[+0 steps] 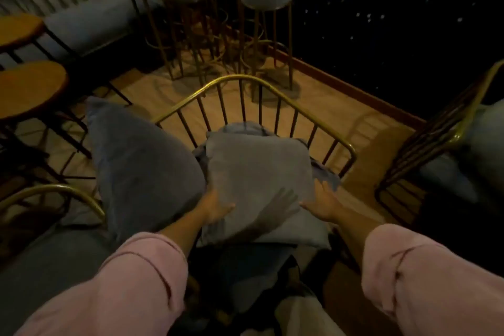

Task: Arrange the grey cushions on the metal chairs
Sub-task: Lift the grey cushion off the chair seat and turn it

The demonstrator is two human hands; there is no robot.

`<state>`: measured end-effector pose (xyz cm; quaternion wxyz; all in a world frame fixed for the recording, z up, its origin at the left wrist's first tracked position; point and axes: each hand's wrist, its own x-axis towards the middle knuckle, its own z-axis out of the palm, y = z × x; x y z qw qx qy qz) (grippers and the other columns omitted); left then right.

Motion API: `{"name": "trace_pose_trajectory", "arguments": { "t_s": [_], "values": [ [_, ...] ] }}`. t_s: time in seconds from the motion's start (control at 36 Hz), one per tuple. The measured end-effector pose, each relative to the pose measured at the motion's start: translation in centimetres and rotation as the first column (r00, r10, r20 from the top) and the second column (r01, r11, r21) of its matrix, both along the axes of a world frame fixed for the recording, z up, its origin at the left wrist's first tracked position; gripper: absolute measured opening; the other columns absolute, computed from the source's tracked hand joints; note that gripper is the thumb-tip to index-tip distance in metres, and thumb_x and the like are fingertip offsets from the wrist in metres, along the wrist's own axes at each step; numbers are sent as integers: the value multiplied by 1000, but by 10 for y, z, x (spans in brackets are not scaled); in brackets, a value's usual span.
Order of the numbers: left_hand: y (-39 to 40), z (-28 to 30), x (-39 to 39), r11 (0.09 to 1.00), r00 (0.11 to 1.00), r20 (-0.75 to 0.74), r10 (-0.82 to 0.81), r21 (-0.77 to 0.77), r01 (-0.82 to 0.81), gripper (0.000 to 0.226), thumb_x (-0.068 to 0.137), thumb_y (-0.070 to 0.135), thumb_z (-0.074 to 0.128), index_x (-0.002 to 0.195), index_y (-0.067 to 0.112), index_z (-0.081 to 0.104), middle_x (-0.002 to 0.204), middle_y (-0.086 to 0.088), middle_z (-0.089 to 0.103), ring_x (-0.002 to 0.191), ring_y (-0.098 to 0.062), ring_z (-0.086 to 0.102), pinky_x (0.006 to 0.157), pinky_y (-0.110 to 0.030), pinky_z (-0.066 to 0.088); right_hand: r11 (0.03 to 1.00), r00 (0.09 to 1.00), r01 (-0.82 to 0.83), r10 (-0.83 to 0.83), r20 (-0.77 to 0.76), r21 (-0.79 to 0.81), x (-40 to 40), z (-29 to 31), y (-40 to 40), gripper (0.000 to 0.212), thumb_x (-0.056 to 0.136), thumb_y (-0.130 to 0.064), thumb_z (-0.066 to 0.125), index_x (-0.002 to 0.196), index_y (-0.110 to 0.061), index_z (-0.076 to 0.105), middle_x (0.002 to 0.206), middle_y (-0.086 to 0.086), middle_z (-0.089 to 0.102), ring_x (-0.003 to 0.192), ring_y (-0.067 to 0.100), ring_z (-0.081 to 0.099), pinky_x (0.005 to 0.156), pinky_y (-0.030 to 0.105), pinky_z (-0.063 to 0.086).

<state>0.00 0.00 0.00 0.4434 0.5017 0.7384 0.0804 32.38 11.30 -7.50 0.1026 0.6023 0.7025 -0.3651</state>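
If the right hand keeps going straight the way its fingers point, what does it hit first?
Probably the crumpled grey fabric just past the fingertips of the right hand, beside the grey cushion; beyond that, the chair's gold rail. Depth is uncertain.

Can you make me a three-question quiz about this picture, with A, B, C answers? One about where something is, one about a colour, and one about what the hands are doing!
1. Where is the square grey cushion?
A. On the floor
B. On the seat of the gold metal chair
C. On a tall stool

2. What colour are the sleeves?
A. Pink
B. Green
C. Black

3. What are the hands doing?
A. Both are in pockets
B. One lifts a stool
C. The left hand and right hand are at the cushion's near corners

Answers: 1 B, the cushion lies inside the chair's curved rail. 2 A, both forearms wear pink cloth. 3 C, the left hand rests on the cushion and the right hand is spread open at its edge.
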Motion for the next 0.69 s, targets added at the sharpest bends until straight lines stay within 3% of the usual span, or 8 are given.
{"name": "trace_pose_trajectory", "arguments": {
  "t_s": [0.06, 0.17, 0.25, 0.36, 0.47, 0.56, 0.61, 0.69],
  "values": [
    [-6, -10, 3, 998, 999, 40, 33, -50, -31, 83, 89, 36, 64, 154, 13, 17, 157, -11, 31, 142, -30, 34, 117, -38, 28, 999, 999, 44, -44, -25, -26, 10, -36, 6, 132, 51, -101, 35, 157, -29, 3, 166, 7, 10, 151, 35, 11, 120, 55, 17],
    [-25, -20, 18, 959, 962, 90, 257, -150, -242, 80, 89, 24, 67, 152, 8, 20, 154, -14, 33, 141, -32, 34, 115, -36, 28, 986, 994, 100, -104, -20, -132, 43, -132, -3, 125, 52, -97, 52, 153, -36, 12, 158, 1, 30, 144, 32, 32, 109, 54, 41],
    [-25, -34, 22, 923, 932, 72, 356, -179, -339, 81, 86, 25, 69, 151, 6, 24, 151, -13, 37, 138, -31, 38, 114, -35, 30, 974, 992, 122, -128, -19, -192, 27, -80, -20, 118, 67, -79, 63, 156, -20, 12, 161, 7, 25, 145, 34, 29, 113, 51, 35],
    [-21, -60, 24, 863, 878, -119, 464, -163, -478, 88, 73, 46, 68, 144, 6, 35, 145, -20, 41, 129, -40, 43, 109, -48, 39, 955, 992, 107, -121, -35, -276, 3, -25, -22, 91, 90, -43, 66, 154, -3, 15, 160, 19, 21, 145, 38, 27, 115, 47, 31],
    [-7, -65, 38, 785, 772, -221, 596, -42, -618, 83, 82, 44, 68, 145, 4, 31, 145, -23, 32, 135, -43, 32, 111, -51, 32, 880, 916, 349, -393, -82, -323, -7, -35, -16, 111, 79, -67, 63, 155, -3, 13, 161, 22, 20, 145, 41, 25, 117, 48, 27],
    [3, -72, 50, 697, 668, -260, 697, 25, -717, 84, 84, 48, 65, 145, 4, 29, 145, -23, 31, 136, -41, 30, 109, -55, 33, 806, 860, 452, -507, -54, -382, -9, -40, -8, 92, 87, -51, 66, 152, -4, 22, 153, 23, 34, 139, 42, 36, 114, 50, 32],
    [11, -74, 56, 642, 602, -265, 753, 95, -761, 80, 85, 50, 62, 143, 4, 32, 143, -22, 35, 134, -41, 34, 105, -55, 33, 765, 816, 482, -570, -99, -428, -9, -45, 2, 92, 86, -56, 65, 153, -8, 24, 154, 19, 35, 141, 41, 34, 116, 50, 30],
    [28, -78, 58, 631, 589, -232, 774, 204, -748, 74, 87, 48, 60, 141, 4, 36, 140, -21, 41, 130, -38, 40, 105, -50, 35, 735, 743, 516, -639, -198, -440, -13, -58, 19, 78, 90, -49, 61, 152, -14, 30, 157, 12, 36, 143, 37, 35, 117, 47, 31]
  ]
}}
